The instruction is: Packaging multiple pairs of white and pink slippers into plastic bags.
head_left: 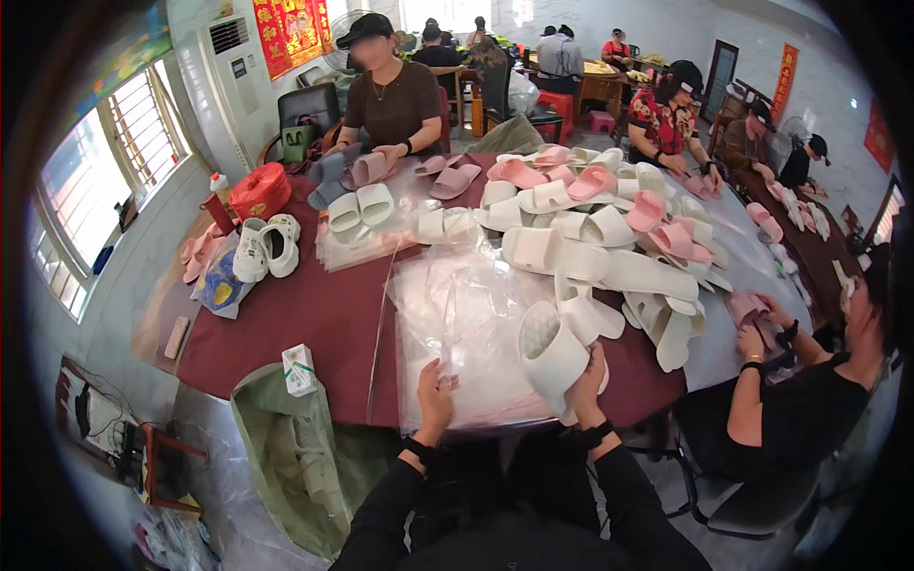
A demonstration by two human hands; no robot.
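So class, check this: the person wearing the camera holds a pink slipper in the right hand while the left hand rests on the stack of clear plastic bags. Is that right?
Not quite: the slipper in the right hand is white, not pink, as the head view shows. The rest stands: the left hand rests on the stack of clear plastic bags.

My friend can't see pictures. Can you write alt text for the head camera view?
A person's right hand holds a white slipper while the left hand touches clear plastic bags on a dark red table.

I see a matt, smooth cream foam slipper (550, 354), glossy clear plastic bags (457, 324), dull maroon tablecloth (314, 324).
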